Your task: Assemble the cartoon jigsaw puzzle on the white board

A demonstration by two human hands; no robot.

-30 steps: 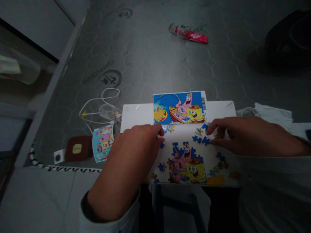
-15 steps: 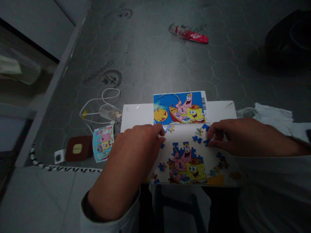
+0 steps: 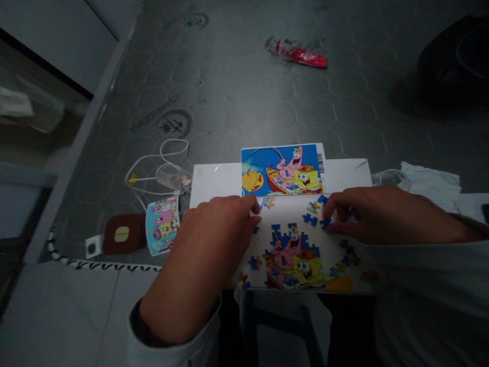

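A partly joined jigsaw puzzle (image 3: 296, 262), with a pink starfish and a yellow sponge figure, lies at the near edge of the white box (image 3: 217, 178). My left hand (image 3: 219, 224) rests to its upper left, its thumb and index tips slightly apart and no piece visible between them; its other fingers are hidden. Close by are light pieces (image 3: 268, 203). My right hand (image 3: 361, 214) is bent over the right side, thumb and index finger closed about a blue puzzle piece (image 3: 325, 223). Near those fingertips lie another blue piece (image 3: 309, 219) and a pale piece (image 3: 314, 207).
A picture card (image 3: 282, 171) of the same scene lies at the box's far side. More loose pieces (image 3: 255, 262) flank the puzzle. Left on the floor are a second card (image 3: 163, 224), a brown case (image 3: 124, 233) and a white cable (image 3: 143, 160). A red wrapper (image 3: 311, 57) lies farther off.
My right hand has shifted very slightly, and more of the blue piece shows at its fingertips. My left hand stays almost still.
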